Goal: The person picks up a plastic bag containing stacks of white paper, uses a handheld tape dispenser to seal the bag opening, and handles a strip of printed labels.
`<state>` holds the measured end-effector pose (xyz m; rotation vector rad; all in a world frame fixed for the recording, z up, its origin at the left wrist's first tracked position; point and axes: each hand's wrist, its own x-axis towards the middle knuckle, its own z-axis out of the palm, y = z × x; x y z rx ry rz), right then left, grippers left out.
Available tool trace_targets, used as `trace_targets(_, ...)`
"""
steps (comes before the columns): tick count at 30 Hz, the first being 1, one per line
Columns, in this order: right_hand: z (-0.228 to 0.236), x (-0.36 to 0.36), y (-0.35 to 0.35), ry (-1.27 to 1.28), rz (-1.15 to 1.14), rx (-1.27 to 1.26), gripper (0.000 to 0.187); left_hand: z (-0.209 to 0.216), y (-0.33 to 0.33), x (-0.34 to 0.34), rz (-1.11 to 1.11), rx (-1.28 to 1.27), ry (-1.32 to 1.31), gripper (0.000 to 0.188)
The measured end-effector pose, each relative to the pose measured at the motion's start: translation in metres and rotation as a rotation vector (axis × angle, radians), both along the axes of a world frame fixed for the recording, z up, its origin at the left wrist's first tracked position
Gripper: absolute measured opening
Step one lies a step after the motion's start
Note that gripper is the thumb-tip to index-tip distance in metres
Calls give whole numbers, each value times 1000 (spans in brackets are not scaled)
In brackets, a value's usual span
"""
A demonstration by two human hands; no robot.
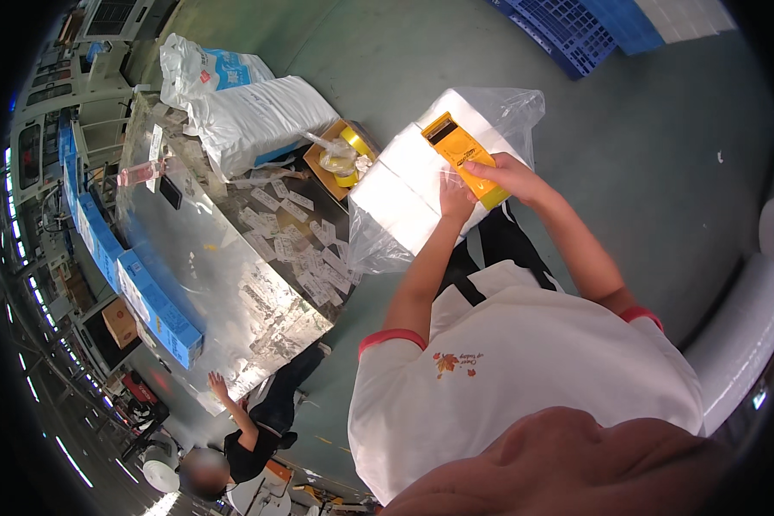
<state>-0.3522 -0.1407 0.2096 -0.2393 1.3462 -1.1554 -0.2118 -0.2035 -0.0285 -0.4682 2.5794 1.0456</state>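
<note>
My right hand point(509, 178) grips the lower end of a flat yellow pack point(460, 155) with a dark band at its far end, thumb across its front. Behind the pack is a large white block-shaped bundle point(396, 176) in a clear plastic bag point(516, 112), in front of my body. My left hand point(456, 198) lies against the white bundle, just left of the yellow pack's lower end. Its fingers are stretched out and partly seem covered by clear film. What supports the bundle from below is hidden.
At left stands a worn metal table point(206, 267) with scattered paper labels point(310, 249), a phone point(171, 192) and blue boxes point(159, 310). White sacks point(258, 120) and a carton of yellow tape rolls point(340, 159) sit nearby. Another person point(258, 430) touches the table. Blue pallet point(563, 34) beyond.
</note>
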Motion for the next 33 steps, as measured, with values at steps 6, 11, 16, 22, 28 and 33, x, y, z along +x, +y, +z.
trace_targets(6,-72,62,91,142,-123,198,36,-2,-1,0,-38,-540,-24,61)
trace_targets(11,-127,112,255,54,-176,385,40,9,3,4,-12,-506,99,61)
trace_targets(16,-174,114,299,104,-88,603,45,-6,9,4,-27,-540,80,63)
trace_targets(22,-208,80,166,526,223,919,55,-4,6,6,-68,-568,152,64)
trace_targets(28,-254,93,199,457,81,932,56,44,18,45,-6,-299,198,66)
trace_targets(33,-157,124,259,442,-140,462,44,67,29,81,71,163,97,58)
